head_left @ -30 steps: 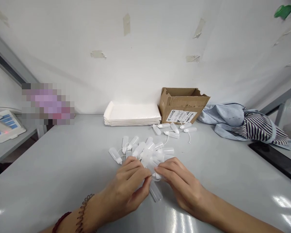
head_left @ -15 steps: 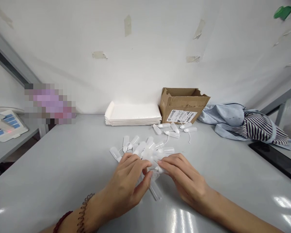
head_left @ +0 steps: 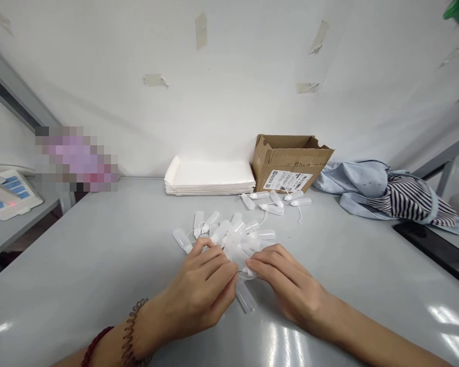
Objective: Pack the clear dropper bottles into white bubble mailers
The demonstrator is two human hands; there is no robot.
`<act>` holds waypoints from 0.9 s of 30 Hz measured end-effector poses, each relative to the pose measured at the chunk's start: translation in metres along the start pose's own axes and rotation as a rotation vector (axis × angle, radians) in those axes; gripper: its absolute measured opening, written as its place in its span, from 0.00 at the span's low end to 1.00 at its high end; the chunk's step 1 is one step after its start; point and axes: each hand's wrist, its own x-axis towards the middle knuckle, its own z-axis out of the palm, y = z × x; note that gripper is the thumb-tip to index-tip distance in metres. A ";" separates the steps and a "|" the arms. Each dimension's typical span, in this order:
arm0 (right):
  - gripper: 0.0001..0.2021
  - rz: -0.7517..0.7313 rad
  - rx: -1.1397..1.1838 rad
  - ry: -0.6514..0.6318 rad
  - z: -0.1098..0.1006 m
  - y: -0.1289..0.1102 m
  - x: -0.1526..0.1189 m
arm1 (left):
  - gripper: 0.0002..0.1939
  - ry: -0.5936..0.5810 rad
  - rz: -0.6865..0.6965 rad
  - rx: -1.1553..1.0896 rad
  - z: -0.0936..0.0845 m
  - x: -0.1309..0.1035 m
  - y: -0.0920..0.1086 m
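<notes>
Small translucent plastic bottles [head_left: 222,230] with thin cap strings lie in a loose pile on the grey table. At the pile's near side, my left hand [head_left: 208,285] has thumb and forefinger pinched together on a thin white piece. My right hand [head_left: 290,285] holds a small bottle cap between its fingertips, just right of the left hand. One clear bottle [head_left: 245,297] lies below the fingertips, its upper end close to them. Parts of the pile behind the fingers are hidden.
Several more bottles [head_left: 272,209] lie before an open cardboard box [head_left: 290,165]. White padded envelopes [head_left: 210,176] are stacked by the wall. A blue and striped cloth bag [head_left: 401,196] and a black phone [head_left: 439,252] are on the right. A white device [head_left: 13,196] stands far left.
The thumb and forefinger of my left hand have closed together. My right hand has shifted slightly left with the cap. The view has tilted a little.
</notes>
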 end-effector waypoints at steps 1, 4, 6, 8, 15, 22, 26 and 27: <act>0.24 0.001 0.007 -0.008 -0.001 0.000 0.001 | 0.08 -0.003 0.003 -0.003 0.000 0.000 0.000; 0.23 0.010 0.029 -0.029 -0.004 -0.001 0.002 | 0.08 -0.011 0.011 -0.022 -0.001 0.000 0.000; 0.23 0.015 0.039 -0.041 -0.005 -0.002 0.003 | 0.08 -0.023 0.018 -0.033 -0.001 -0.001 -0.001; 0.22 0.020 0.041 -0.051 -0.005 -0.003 0.003 | 0.09 -0.037 0.023 -0.036 0.000 -0.002 -0.001; 0.20 0.030 0.029 -0.049 -0.005 -0.003 0.005 | 0.10 -0.048 0.044 -0.043 0.000 -0.002 0.000; 0.19 -0.006 -0.046 -0.013 -0.002 -0.007 0.007 | 0.08 -0.086 0.033 -0.065 -0.002 -0.002 -0.002; 0.20 0.008 -0.066 -0.001 0.000 -0.007 0.006 | 0.07 -0.086 0.023 -0.071 -0.005 0.000 -0.003; 0.21 0.017 -0.064 -0.001 0.000 -0.006 0.006 | 0.07 -0.082 0.020 -0.068 -0.005 0.000 -0.004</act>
